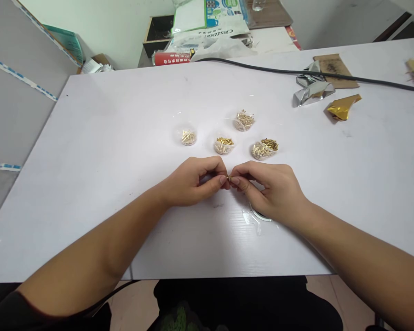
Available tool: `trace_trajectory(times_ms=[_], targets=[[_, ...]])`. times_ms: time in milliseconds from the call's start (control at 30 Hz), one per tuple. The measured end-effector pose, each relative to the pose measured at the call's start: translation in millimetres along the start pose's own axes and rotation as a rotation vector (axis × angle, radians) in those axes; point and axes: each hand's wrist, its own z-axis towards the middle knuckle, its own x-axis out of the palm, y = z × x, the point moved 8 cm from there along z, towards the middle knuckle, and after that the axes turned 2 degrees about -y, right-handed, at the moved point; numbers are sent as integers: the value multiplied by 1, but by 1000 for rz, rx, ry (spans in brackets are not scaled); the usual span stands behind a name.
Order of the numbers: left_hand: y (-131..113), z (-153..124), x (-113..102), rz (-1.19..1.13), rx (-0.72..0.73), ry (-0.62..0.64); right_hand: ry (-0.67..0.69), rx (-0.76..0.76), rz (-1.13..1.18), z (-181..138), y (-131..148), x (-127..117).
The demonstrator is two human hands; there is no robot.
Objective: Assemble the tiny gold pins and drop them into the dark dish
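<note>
I have the left hand [191,181] and the right hand [278,186] close together over the tabletop [106,133], thumb and fingers of each pinching at a tiny gold-coloured piece [229,178] right between their tips; it's too small for me to tell whether it is one part or two. Just beyond the hands I see four small clear cups [224,151] holding gold-coloured pins [245,119].
</note>
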Motion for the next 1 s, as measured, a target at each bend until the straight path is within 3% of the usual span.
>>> trace_trajectory(times_ms=[167,500,1000], targets=[[-1,0,0,6,7,11,15,-3,-16,0,-1,1],[0,1,3,88,9,54,-17,-212,-211,-5,16,2],[-4,0,5,180,106,55,0,-254,-365,-8,21,6]])
